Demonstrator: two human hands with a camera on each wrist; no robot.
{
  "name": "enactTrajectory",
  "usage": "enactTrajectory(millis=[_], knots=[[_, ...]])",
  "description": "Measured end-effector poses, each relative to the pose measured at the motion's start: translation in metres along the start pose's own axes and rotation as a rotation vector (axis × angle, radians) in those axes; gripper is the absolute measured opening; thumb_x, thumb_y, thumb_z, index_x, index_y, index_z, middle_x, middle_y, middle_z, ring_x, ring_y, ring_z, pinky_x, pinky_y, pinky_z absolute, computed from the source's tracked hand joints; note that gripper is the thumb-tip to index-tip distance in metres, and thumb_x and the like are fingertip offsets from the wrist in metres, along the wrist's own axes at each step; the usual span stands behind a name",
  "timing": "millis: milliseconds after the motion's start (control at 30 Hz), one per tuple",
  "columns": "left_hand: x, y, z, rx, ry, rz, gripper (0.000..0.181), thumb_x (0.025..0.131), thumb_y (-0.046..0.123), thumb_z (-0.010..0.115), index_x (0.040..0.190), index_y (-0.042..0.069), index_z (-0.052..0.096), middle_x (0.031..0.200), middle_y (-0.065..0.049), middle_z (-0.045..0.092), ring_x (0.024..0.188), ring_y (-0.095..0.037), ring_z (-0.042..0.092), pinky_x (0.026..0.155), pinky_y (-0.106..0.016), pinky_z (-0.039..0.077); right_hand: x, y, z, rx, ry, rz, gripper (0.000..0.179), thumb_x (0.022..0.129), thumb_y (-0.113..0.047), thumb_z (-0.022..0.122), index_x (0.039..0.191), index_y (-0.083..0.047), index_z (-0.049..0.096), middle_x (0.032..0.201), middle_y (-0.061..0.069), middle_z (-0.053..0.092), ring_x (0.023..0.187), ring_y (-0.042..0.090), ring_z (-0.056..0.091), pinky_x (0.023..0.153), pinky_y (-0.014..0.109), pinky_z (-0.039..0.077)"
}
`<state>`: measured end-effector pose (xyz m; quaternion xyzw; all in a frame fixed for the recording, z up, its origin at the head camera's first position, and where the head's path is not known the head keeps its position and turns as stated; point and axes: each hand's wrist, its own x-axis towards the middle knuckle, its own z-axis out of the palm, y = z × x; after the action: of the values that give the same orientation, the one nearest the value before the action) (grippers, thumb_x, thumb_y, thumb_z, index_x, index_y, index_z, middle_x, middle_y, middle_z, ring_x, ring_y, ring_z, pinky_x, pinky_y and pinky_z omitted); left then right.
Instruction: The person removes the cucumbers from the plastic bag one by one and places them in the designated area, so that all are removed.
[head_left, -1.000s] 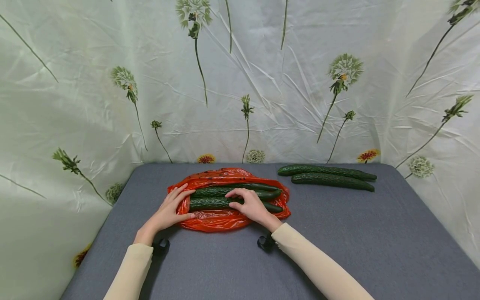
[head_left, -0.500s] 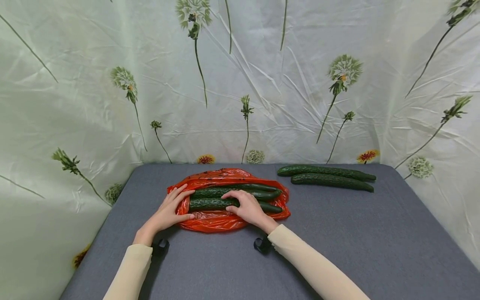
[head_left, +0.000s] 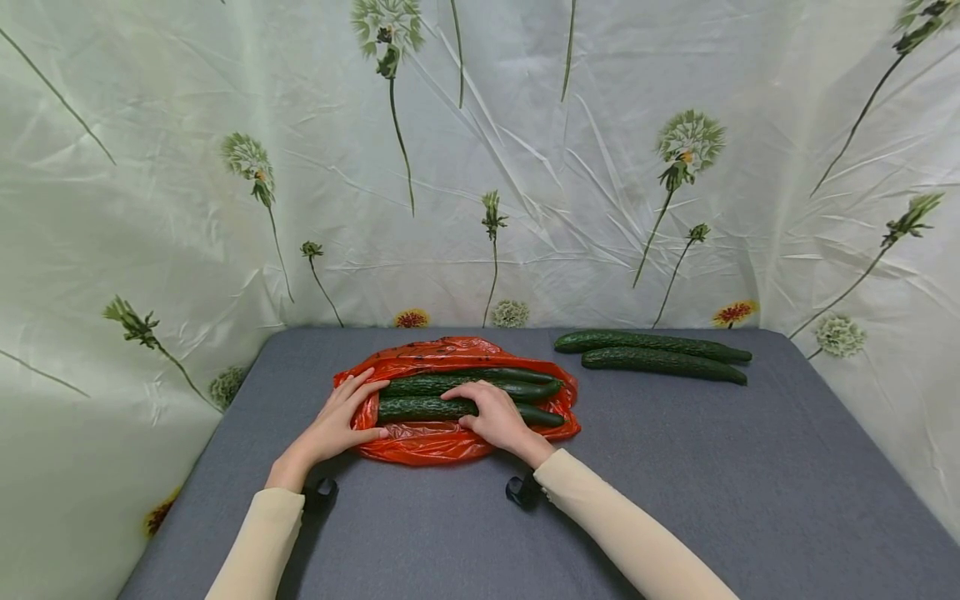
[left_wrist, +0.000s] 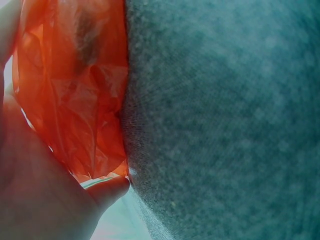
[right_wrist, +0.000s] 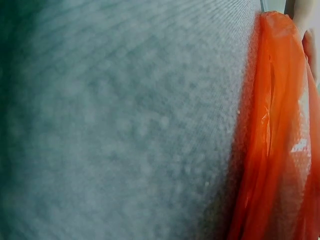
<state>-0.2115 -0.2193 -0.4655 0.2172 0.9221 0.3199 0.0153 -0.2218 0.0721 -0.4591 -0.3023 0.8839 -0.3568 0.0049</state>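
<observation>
An orange-red plastic bag (head_left: 435, 450) lies spread on the table, with its mouth facing up. Several dark green cucumbers lie side by side in it, the nearest cucumber (head_left: 416, 407) at the front. My right hand (head_left: 497, 417) reaches over this front one, fingers bent across its far side and thumb on the near side, holding it about the middle. At the bag's left end rests my left hand (head_left: 333, 425), fingers spread over the plastic and thumb along the near edge. The left wrist view shows the left thumb (left_wrist: 107, 192) against the bag.
Two more cucumbers (head_left: 663, 360) lie together at the table's back right, outside the bag. Grey cloth covers the table (head_left: 675, 467). Behind it hangs a pale curtain (head_left: 570, 208) with a dandelion print. Dark wrist cameras (head_left: 522, 492) sit under the wrists.
My right hand has shifted slightly left along the front cucumber, its thumb lowering to the near side. The left hand, the bag and the cucumbers look unmoved.
</observation>
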Motion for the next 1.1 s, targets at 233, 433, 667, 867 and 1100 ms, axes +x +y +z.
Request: enactTrajectory(millis=[233,433,667,867,1100], knots=[[-0.0002,-0.0001,-0.0007,-0.002,0.007,0.007,0.075,0.081,0.034,0.076,0.144,0.010,0.042,0.155,-0.016,0.020,0.139,-0.047,0.008,0.101,-0.072,0.008,-0.0003,0.0011,-0.0002,-0.011,-0.004,-0.020,0.050,0.082,0.008,0.067,0.124,-0.018,0.065,0.126,0.001,0.061,0.116,0.021,0.054,0.094,0.043,0.044],[-0.0007,0.0002,-0.0004,0.001,0.012,0.017,0.075,0.081,0.033,0.076,0.144,0.010,0.042,0.154,-0.017,0.020,0.138,-0.048,0.008,0.101,-0.072,0.007,0.0003,0.0023,0.0005,-0.042,0.013,-0.047,0.053,0.080,0.011,0.066,0.123,-0.018,0.065,0.125,0.001,0.062,0.107,0.019,0.059,0.081,0.035,0.048],[-0.0005,-0.0003,0.0005,0.005,0.001,0.007,0.075,0.081,0.035,0.076,0.144,0.010,0.042,0.155,-0.016,0.020,0.139,-0.047,0.007,0.102,-0.071,0.006,0.0013,0.0019,0.0004,0.014,0.012,-0.038,0.051,0.080,0.014,0.063,0.122,-0.015,0.067,0.123,0.002,0.063,0.112,0.021,0.057,0.089,0.038,0.047],[-0.0005,-0.0002,0.0002,0.000,0.001,0.004,0.076,0.081,0.034,0.076,0.144,0.011,0.042,0.155,-0.016,0.020,0.139,-0.047,0.007,0.102,-0.070,0.006,0.0021,0.0006,0.0001,0.066,0.005,-0.024,0.050,0.081,0.016,0.061,0.122,-0.013,0.067,0.123,0.003,0.063,0.116,0.022,0.054,0.096,0.043,0.043],[-0.0010,0.0005,-0.0004,-0.003,0.003,-0.001,0.076,0.081,0.033,0.076,0.144,0.010,0.042,0.155,-0.016,0.019,0.140,-0.046,0.007,0.103,-0.070,0.006,0.0031,-0.0013,-0.0008,0.053,0.013,-0.040,0.050,0.081,0.017,0.058,0.122,-0.009,0.067,0.122,0.004,0.064,0.115,0.022,0.054,0.096,0.042,0.044]])
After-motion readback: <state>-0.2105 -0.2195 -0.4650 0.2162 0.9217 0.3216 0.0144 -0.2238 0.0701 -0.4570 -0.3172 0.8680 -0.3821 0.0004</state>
